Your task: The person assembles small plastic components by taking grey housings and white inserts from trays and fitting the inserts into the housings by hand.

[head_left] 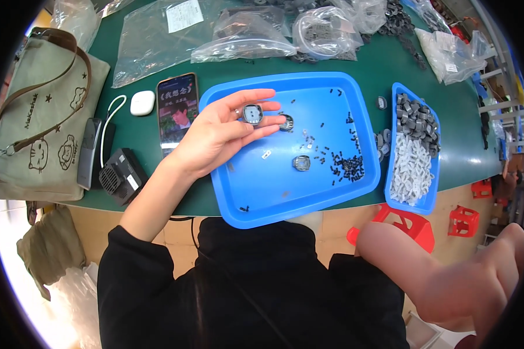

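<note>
My left hand [221, 131] is over a blue tray [256, 200], palm up. Its thumb and fingers grip a small rounded dark casing [252, 114] with a pale inner face. A similar dark part [286, 123] shows by the fingertips; whether it touches them I cannot tell. Another dark casing [301, 163] lies on the tray floor. Many tiny black pieces [350, 167] are heaped at the tray's right side, with a few small white bits nearby. My right hand [483, 285] is raised at the lower right, away from the table, bent at the wrist; its fingers are mostly hidden.
A narrow blue tray [391, 192] at right holds dark caps [416, 119] and white pieces [411, 168]. Clear plastic bags [244, 35] line the back. At left are a phone [176, 110], white case [142, 103], black device [123, 176] and bag [46, 116]. Red stools [463, 221] stand below.
</note>
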Demonstrator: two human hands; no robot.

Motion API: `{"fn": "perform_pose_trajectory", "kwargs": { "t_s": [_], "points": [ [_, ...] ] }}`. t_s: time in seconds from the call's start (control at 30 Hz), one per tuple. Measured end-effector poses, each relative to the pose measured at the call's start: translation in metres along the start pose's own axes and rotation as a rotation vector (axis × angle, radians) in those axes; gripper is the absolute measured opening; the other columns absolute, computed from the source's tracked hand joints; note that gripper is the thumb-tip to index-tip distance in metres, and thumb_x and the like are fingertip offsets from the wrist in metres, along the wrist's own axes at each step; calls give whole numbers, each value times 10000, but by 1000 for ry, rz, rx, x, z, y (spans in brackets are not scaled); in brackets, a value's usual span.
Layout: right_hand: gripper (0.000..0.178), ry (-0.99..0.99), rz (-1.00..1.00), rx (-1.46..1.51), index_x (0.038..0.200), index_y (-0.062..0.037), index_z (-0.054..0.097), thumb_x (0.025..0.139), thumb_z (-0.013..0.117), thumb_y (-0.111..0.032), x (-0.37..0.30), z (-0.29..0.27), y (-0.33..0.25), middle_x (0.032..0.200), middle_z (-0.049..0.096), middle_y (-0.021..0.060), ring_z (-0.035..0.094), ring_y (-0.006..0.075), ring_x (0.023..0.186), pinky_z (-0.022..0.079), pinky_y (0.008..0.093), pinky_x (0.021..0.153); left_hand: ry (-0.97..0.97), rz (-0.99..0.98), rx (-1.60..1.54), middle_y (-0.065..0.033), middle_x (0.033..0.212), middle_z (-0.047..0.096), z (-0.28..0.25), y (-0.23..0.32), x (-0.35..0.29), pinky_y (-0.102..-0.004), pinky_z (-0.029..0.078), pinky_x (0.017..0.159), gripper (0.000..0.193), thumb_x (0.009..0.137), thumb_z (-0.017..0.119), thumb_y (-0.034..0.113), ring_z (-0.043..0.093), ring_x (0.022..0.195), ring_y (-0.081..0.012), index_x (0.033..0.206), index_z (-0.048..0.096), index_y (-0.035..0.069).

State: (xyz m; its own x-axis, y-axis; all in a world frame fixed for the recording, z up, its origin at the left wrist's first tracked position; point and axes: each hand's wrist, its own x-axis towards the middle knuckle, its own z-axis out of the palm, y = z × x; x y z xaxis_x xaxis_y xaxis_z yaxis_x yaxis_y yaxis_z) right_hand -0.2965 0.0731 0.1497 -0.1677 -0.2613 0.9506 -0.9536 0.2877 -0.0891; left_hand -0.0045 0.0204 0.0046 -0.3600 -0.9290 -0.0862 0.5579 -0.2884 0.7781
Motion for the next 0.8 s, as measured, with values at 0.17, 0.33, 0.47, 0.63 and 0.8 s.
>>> {"fn": "perform_pose_trajectory", "kwargs": {
  "t_s": [0.17, 0.33, 0.47, 0.63, 0.8],
  "points": [
    [238, 78, 68, -138, 887, -26, 545, 812, 496, -246, -2, -12, 7, 651, 488, 99, 514, 196, 616, 444, 364, 515, 58, 33, 153, -150, 1040, 562, 8, 4, 1, -332, 501, 846, 401, 922, 512, 133, 612, 910, -226, 1279, 417, -25],
    [211, 150, 148, -288, 865, -45, 555, 796, 513, -240, -6, -5, -33, 609, 486, 84, 508, 182, 567, 439, 352, 484, 95, 7, 290, -47, 812, 546, 6, 2, 1, -259, 464, 686, 377, 949, 487, 221, 523, 703, -113, 1247, 481, -10],
    [190, 186, 201, -406, 848, -60, 563, 783, 526, -235, -15, -8, -50, 576, 483, 71, 503, 170, 528, 434, 343, 460, 177, 92, 211, -39, 853, 572, 4, -2, 3, -246, 476, 735, 357, 942, 504, 210, 550, 736, -105, 1232, 512, 2],
    [164, 235, 268, -551, 827, -79, 573, 767, 544, -229, -17, -17, -32, 533, 481, 55, 498, 156, 480, 428, 331, 429, 158, 77, 244, -80, 921, 611, 4, 3, 5, -250, 476, 754, 341, 938, 511, 214, 582, 790, -120, 1181, 537, -24],
    [138, 316, 372, -663, 806, -98, 583, 752, 561, -223, -11, -20, -9, 491, 478, 39, 492, 142, 431, 422, 320, 398, 152, 89, 299, -134, 923, 634, 2, 6, 1, -304, 494, 760, 254, 930, 520, 204, 614, 803, -187, 965, 579, -40]
  ]
}}
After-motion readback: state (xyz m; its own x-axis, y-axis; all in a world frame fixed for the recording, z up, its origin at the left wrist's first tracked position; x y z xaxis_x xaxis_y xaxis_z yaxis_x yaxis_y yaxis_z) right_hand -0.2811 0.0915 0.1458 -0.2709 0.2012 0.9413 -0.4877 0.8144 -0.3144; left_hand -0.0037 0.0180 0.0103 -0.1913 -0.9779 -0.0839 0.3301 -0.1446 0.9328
